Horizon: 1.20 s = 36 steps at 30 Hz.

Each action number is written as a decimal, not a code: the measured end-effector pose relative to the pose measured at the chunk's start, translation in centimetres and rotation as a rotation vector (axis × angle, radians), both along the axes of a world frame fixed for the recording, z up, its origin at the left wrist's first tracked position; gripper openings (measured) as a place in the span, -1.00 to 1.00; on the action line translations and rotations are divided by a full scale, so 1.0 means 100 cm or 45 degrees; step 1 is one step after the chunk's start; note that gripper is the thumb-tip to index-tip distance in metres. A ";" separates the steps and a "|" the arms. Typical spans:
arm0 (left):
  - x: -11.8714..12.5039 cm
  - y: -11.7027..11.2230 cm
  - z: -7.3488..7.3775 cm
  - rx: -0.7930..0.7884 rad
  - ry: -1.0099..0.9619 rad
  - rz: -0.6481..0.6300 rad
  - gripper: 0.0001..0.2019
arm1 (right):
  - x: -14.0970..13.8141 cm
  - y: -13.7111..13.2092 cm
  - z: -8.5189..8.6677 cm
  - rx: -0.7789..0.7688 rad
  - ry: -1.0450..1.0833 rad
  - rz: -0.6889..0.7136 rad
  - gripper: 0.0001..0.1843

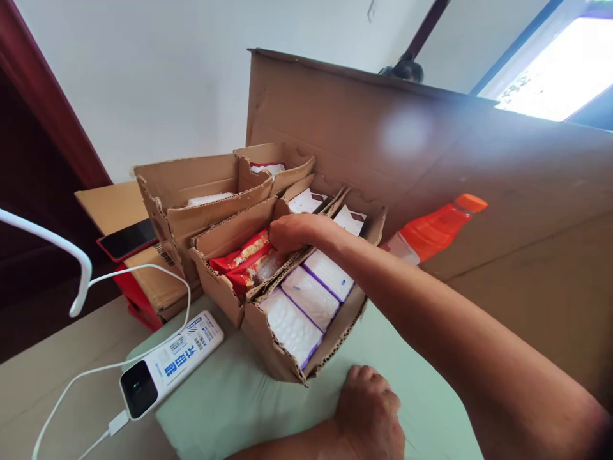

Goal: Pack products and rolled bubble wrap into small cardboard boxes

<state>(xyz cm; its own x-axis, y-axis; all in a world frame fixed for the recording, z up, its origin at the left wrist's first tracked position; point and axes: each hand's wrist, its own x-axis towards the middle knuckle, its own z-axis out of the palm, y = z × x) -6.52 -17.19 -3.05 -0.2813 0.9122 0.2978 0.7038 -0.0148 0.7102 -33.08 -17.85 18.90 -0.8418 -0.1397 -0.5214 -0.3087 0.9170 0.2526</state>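
Observation:
My right hand (289, 232) reaches into the middle cardboard box (218, 281), its fingers curled at the end of a shiny red packet (256, 243). Its fingertips are partly hidden. Beside that packet lies another red packet (245, 275), with some clear plastic wrap next to it. In the nearer cardboard box (272, 364) stand several white packs with purple edges (310, 297), under my right forearm. My left hand (368, 409) rests closed on the pale green surface (412, 358), in front of the boxes, with nothing visible in it.
Behind stands a large cardboard panel (325, 108); an orange bottle (433, 227) leans near it. Farther cardboard boxes (191, 172) hold white items. A white power bank (172, 364) with a cable (67, 390) lies at left. A phone (129, 239) rests on another carton (110, 204).

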 end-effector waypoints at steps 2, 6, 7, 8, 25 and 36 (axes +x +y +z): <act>-0.001 0.000 0.000 0.005 0.000 -0.006 -0.88 | 0.003 0.001 0.000 -0.036 -0.004 -0.018 -0.76; -0.003 -0.002 0.001 -0.024 0.002 0.022 -0.92 | 0.029 0.019 0.025 -0.402 0.218 -0.054 -0.95; -0.003 -0.004 0.002 -0.030 -0.009 0.034 -0.92 | 0.041 0.030 0.035 -0.562 0.371 -0.075 -0.93; -0.003 -0.005 0.003 -0.035 -0.026 0.042 -0.93 | 0.057 0.043 0.044 -0.734 0.567 -0.105 -0.88; 0.010 -0.015 0.011 -0.010 -0.066 0.127 -0.77 | 0.351 0.319 -0.108 -0.432 2.066 -1.995 -0.75; 0.008 -0.016 0.016 -0.039 -0.006 0.091 -0.86 | 0.361 0.295 -0.088 -0.204 1.338 -1.960 -0.64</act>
